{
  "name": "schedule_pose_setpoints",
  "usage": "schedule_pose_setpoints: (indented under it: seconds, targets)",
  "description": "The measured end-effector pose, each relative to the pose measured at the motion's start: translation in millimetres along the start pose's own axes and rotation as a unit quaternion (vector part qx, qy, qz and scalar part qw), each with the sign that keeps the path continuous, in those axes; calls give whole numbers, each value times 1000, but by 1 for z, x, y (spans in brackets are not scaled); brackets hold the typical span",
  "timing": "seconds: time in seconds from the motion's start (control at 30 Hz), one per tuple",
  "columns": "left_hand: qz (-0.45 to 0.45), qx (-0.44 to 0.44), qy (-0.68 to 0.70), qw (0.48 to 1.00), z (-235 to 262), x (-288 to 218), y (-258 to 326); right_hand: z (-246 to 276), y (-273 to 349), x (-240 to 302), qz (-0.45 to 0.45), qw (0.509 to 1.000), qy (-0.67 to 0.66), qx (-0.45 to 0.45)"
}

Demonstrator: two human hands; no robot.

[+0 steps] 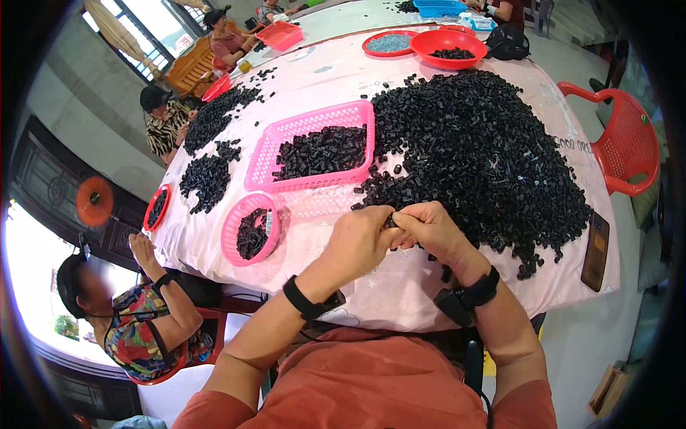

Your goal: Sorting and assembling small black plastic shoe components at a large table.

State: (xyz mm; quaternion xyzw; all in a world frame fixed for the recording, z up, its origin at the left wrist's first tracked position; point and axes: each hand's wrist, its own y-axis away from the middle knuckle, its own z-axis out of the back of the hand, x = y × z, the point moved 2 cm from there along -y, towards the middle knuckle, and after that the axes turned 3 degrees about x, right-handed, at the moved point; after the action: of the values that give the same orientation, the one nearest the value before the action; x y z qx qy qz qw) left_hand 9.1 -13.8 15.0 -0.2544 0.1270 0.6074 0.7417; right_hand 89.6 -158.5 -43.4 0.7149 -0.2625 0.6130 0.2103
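My left hand (361, 239) and my right hand (433, 230) meet over the near edge of the big heap of small black plastic parts (479, 150). Between their fingertips is one small black plastic part (391, 222), mostly covered by the fingers. Both hands are closed on it, the left from one side and the right from the other. Just beyond my hands, to the left, stands a pink rectangular basket (264, 159) partly filled with black parts. Nearer on the left is a round pink basket (227, 239) with black pieces and a pale tag inside.
A phone (595, 252) lies at the table's right edge, near a red chair (632, 139). Red bowl (446, 43), red tray (368, 47) and black cap (507, 43) stand at the back. Smaller black heaps (206, 182) lie leftward. Co-workers sit along the left side, one nearby (153, 322).
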Motion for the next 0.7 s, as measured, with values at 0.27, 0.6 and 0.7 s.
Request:
schedule_pose_setpoints:
  seconds: [0.27,0.6,0.7]
  targets:
    - [-77,-337,-243,906,73,41,-41,1,-2,3,10,999,-5,-42]
    - [105,49,-42,992,20,58,10,2,-3,-1,25,997,31,-66]
    - [77,41,-89,992,11,62,13,3,-3,-2,36,996,27,-72]
